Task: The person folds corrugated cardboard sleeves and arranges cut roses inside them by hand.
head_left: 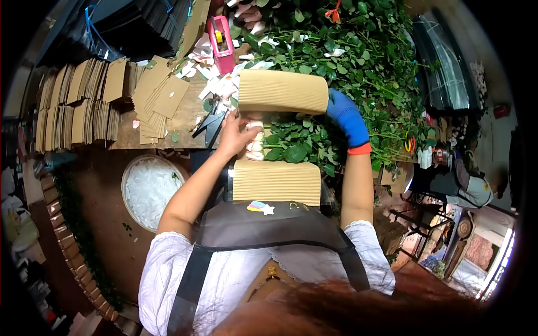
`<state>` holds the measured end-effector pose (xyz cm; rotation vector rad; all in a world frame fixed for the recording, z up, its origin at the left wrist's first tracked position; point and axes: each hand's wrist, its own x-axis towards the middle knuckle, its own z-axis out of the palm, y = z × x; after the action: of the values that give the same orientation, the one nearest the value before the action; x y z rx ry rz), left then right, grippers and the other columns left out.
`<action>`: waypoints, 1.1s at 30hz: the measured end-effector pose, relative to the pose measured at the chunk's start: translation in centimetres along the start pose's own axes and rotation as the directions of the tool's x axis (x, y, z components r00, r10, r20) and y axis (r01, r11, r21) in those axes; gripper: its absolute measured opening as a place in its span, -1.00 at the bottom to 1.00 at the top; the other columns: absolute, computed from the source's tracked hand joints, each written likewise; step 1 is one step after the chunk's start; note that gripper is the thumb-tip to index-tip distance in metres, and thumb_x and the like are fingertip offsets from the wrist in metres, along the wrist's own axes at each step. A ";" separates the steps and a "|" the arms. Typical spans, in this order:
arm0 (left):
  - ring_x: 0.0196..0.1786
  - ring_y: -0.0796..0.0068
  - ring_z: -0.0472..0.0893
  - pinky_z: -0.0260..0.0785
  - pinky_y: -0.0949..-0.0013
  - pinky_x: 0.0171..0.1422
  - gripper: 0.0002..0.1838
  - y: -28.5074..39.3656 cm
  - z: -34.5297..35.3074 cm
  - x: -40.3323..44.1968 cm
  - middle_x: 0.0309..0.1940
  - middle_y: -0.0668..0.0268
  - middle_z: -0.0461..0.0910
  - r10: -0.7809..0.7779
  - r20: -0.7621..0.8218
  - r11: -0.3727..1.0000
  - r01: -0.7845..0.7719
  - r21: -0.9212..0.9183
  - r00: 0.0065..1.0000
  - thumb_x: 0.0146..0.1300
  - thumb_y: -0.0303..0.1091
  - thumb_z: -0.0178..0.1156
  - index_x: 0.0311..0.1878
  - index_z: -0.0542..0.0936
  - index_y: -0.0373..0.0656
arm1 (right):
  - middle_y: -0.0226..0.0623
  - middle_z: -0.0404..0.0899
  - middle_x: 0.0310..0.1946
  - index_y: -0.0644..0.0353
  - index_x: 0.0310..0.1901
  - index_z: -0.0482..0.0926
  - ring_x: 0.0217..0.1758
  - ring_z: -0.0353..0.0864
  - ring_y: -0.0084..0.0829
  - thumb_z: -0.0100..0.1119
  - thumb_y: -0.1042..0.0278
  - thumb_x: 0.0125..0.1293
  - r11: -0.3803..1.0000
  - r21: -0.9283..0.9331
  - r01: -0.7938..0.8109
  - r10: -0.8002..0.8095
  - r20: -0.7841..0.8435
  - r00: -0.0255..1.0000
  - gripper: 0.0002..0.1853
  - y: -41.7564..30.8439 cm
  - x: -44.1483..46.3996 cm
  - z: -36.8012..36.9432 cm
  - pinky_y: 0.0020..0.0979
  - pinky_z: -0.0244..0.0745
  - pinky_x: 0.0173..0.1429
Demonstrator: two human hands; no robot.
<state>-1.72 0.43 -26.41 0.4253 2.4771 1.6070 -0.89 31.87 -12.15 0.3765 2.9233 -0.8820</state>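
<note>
A sheet of ribbed corrugated cardboard [283,91] is raised and bent over a bunch of roses, hiding part of it. At its right edge, my gloved right hand [344,115] is closed, gripping the cardboard. My bare left hand [235,135] is at the pale rose heads [255,147], thumb against them and apart from the fingers, which reach the sheet's lower left corner. Green rose leaves [297,140] extend rightward from the blooms. Nearest my apron, more corrugated cardboard [277,182] lies below the bunch. Black scissors [210,127] rest just left of my left hand.
A pink tape dispenser [222,45] stands behind the scissors. Leafy rose stems [358,50] cover the table's back and right. Cardboard pieces [84,103] are stacked at left. A round tub [124,187] of white pieces sits below. Another person [476,190] is far right.
</note>
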 end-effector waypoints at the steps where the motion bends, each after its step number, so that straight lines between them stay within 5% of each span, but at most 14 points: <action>1: 0.16 0.21 0.59 0.44 0.20 0.25 -0.66 0.1 0.0 -0.1 0.15 0.16 0.59 -0.055 0.040 0.995 0.058 -0.084 0.998 0.10 -0.27 0.53 -0.18 0.73 -0.35 | -0.17 0.71 0.06 0.25 0.24 0.57 0.04 0.69 -0.32 0.08 0.31 0.47 0.961 0.259 0.099 -0.115 0.045 0.992 -0.61 1.4 0.1 0.5 -0.31 0.54 0.18; 6: 0.11 0.28 0.64 0.43 0.20 0.30 -0.69 2.3 -1.4 0.1 0.11 0.27 0.61 0.017 0.093 0.993 -0.006 -0.115 0.996 0.03 -0.35 0.51 -0.11 0.76 -0.10 | -0.15 0.63 0.22 0.32 0.23 0.60 0.25 0.58 -0.35 0.17 0.46 0.43 0.657 0.622 0.426 -0.336 -0.265 0.904 -0.63 2.2 -3.3 -3.1 -0.31 0.45 0.36; 7: 0.16 0.28 0.59 0.39 0.19 0.35 -0.68 2.0 -1.2 0.0 0.10 0.33 0.61 0.028 0.044 0.999 -0.029 0.033 0.999 0.00 -0.32 0.51 -0.11 0.77 -0.05 | -0.14 0.64 0.20 0.32 0.17 0.63 0.25 0.60 -0.30 0.15 0.48 0.43 0.725 0.617 0.305 -0.292 -0.126 0.948 -0.68 1.2 -5.3 -3.9 -0.28 0.46 0.36; 10: 0.35 0.04 0.40 0.24 0.10 0.48 -0.58 -2.8 0.8 0.0 0.33 0.10 0.44 -0.158 0.039 0.937 0.162 -0.311 0.987 0.16 -0.19 0.41 0.11 0.70 -0.01 | -0.14 0.69 0.06 0.32 0.03 0.67 0.15 0.65 -0.24 0.15 0.44 0.42 0.545 0.835 0.067 -0.615 0.345 0.709 -0.76 0.5 -5.1 -2.2 -0.23 0.53 0.27; 11: 0.37 0.02 0.38 0.23 0.09 0.49 -0.55 -3.9 1.0 0.0 0.37 0.06 0.41 -0.116 0.025 0.950 0.119 -0.289 0.993 0.22 -0.18 0.38 0.18 0.66 -0.02 | -0.15 0.71 0.01 0.32 0.04 0.67 0.02 0.70 -0.30 0.18 0.45 0.37 0.677 0.669 0.307 -0.585 0.236 0.776 -0.74 -1.2 -4.9 -0.6 -0.36 0.59 0.12; 12: 0.39 0.00 0.36 0.21 0.09 0.50 -0.52 -5.0 1.3 0.0 0.40 0.03 0.37 -0.075 0.012 0.961 0.075 -0.266 0.997 0.27 -0.17 0.35 0.25 0.62 -0.04 | -0.20 0.71 -0.01 0.27 0.06 0.67 -0.05 0.71 -0.35 0.25 0.38 0.31 0.856 0.496 0.144 -0.326 0.304 0.895 -0.69 -2.3 -5.7 1.0 -0.40 0.58 0.08; 15: 0.32 0.27 0.53 0.26 0.33 0.47 -0.48 -3.7 -2.3 0.9 0.29 0.18 0.55 0.270 0.186 0.962 -0.258 -0.086 0.945 0.35 -0.25 0.32 0.37 0.54 -0.08 | -0.18 0.72 -0.04 0.05 0.22 0.58 -0.07 0.72 -0.21 0.34 0.14 0.26 0.930 0.095 0.354 -0.361 0.408 0.838 -0.51 -3.0 -6.4 4.0 -0.23 0.58 0.11; 16: 0.14 0.24 0.66 0.44 0.32 0.27 -0.64 -4.3 -3.7 1.4 0.10 0.12 0.67 0.066 0.325 0.944 0.047 -0.327 0.943 0.32 -0.17 0.34 0.13 0.70 -0.06 | -0.17 0.71 -0.03 0.00 0.28 0.54 -0.08 0.72 -0.14 0.37 0.04 0.25 0.863 -0.077 0.499 -0.420 0.438 0.795 -0.42 -2.3 -6.3 5.2 -0.15 0.57 0.11; 18: -0.18 0.18 0.72 0.56 0.20 -0.04 -0.72 3.3 -8.8 1.6 -0.26 0.12 0.73 -0.260 0.375 0.890 0.070 0.450 0.890 0.30 -0.09 0.33 -0.15 0.76 -0.10 | -0.12 0.71 -0.10 -0.07 0.40 0.39 -0.10 0.71 -0.06 0.27 -0.06 0.32 0.828 -0.240 0.507 -0.302 0.570 0.764 -0.34 -2.5 -6.1 6.2 -0.11 0.57 0.03; 19: -0.40 0.13 0.68 0.53 0.05 -0.25 -0.69 2.8 -8.6 0.8 -0.52 0.14 0.66 0.037 0.283 0.801 -0.198 0.565 0.959 0.27 -0.02 0.32 -0.33 0.74 -0.09 | -0.12 0.72 -0.12 -0.07 0.42 0.35 -0.10 0.71 -0.06 0.25 -0.07 0.33 0.811 -0.281 0.512 -0.268 0.599 0.754 -0.33 -2.8 -6.2 6.5 -0.11 0.57 0.01; 22: -0.06 0.08 0.70 0.55 0.04 -0.01 -0.58 7.6 -6.3 0.5 -0.11 0.11 0.73 0.154 0.511 0.768 -0.428 0.476 0.846 0.29 0.09 0.28 -0.07 0.73 -0.07 | -0.18 0.74 -0.20 -0.09 0.47 0.26 -0.15 0.73 -0.08 0.18 -0.08 0.38 0.733 -0.381 0.564 -0.221 0.650 0.727 -0.31 -3.2 -6.2 7.2 -0.07 0.56 -0.08; 24: 0.38 -0.05 0.47 0.36 -0.03 0.38 -0.31 4.7 -2.6 0.3 0.38 -0.03 0.45 0.548 0.502 0.642 -0.721 0.261 0.669 0.33 0.21 0.19 0.36 0.52 -0.07 | -0.25 0.74 -0.23 -0.06 0.45 0.27 -0.20 0.73 -0.13 0.18 -0.06 0.37 0.695 -0.404 0.595 -0.236 0.653 0.719 -0.33 -3.3 -6.2 7.2 -0.07 0.54 -0.13; 30: 0.62 -0.11 0.11 0.02 -0.13 0.59 -0.16 2.5 -1.3 0.4 0.65 -0.01 -0.04 0.532 0.559 0.600 -0.749 0.281 0.636 0.33 0.32 0.10 0.59 0.28 0.15 | -0.11 0.73 -0.15 0.13 -0.06 0.72 -0.19 0.72 -0.16 0.40 0.02 0.24 0.935 0.331 0.125 -0.321 0.645 0.693 -0.62 -7.7 -8.6 1.2 -0.22 0.60 -0.04; 33: 0.62 -0.08 0.13 0.05 -0.13 0.57 -0.18 1.9 -0.6 0.1 0.65 -0.01 -0.01 0.534 0.542 0.571 -0.749 0.335 0.650 0.29 0.32 0.13 0.58 0.30 0.26 | -0.17 0.67 -0.12 0.07 0.14 0.63 -0.06 0.67 -0.10 0.45 -0.01 0.12 0.778 0.075 0.624 -0.565 0.518 0.642 -0.43 -8.4 -10.9 3.9 -0.14 0.57 0.07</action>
<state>-1.72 0.66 -24.43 1.7574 2.5177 0.7478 7.48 20.65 -9.44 -0.7831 2.5401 -0.7009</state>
